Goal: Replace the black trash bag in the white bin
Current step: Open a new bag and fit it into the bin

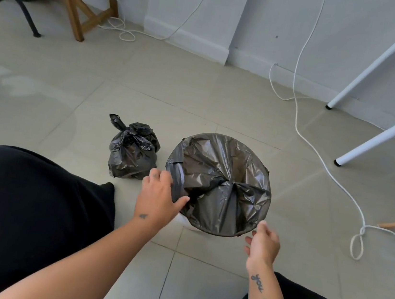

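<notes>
The white bin [185, 221] is standing on the tiled floor [71, 107] between the person's legs, with the fresh black bag [225, 178] lining its mouth and the tied full bag [132, 150] sitting just beside it on the left. The left hand [160, 194] is gripping the bag's folded edge at the left rim, thumb inside. The right hand [264, 243] is hovering loosely curled and holding nothing just off the near-right rim, so it is probably the nearer hand for tucking that side

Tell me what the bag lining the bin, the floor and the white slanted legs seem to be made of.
Bag lining the bin: thin black plastic film, glossy; it crinkles and catches light. Floor: pale glazed tiles, probably ceramic; grout lines, soft reflections. White slanted legs: smooth painted tubes with black tips, likely metal.
</notes>
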